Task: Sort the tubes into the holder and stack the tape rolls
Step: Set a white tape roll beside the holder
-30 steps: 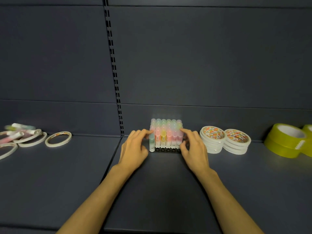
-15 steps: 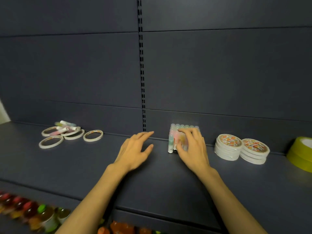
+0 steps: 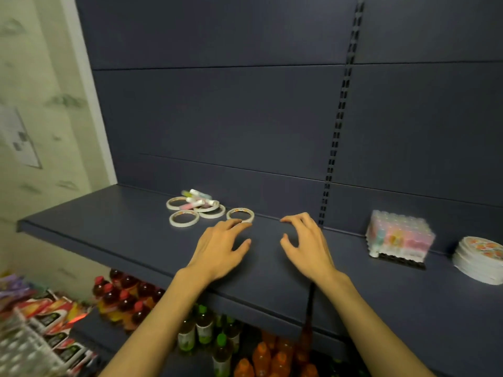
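1. Here, both hands hover low over the dark shelf (image 3: 114,229), holding nothing: the left hand (image 3: 220,250) has its fingers stretched forward and loosely spread, and the right hand (image 3: 306,246) has its fingers spread and lightly curled
2. The loose tape rolls (image 3: 185,217) lie flat in a small cluster near the back of the shelf, ahead of and to the left of both hands; I count about 5 thin rings, though blur makes that uncertain
3. The nearest ring (image 3: 240,214) sits just beyond the left fingertips, which overlap its front edge in this view; whether they touch it I cannot tell
4. A few loose tubes (image 3: 196,200) lie on their sides on top of the cluster, long axes running roughly left to right and tilted a little
5. The holder (image 3: 398,238), already packed with upright pastel tubes, stands well to the right of the right hand, with the stacked tape rolls (image 3: 480,258) just beyond it at the right edge
6. So the left hand is plainly nearer the loose pile; I judge the coming reach goes forward and leftward, and anything picked up must then travel right across the shelf
7. Bottles (image 3: 122,297) fill the shelf below
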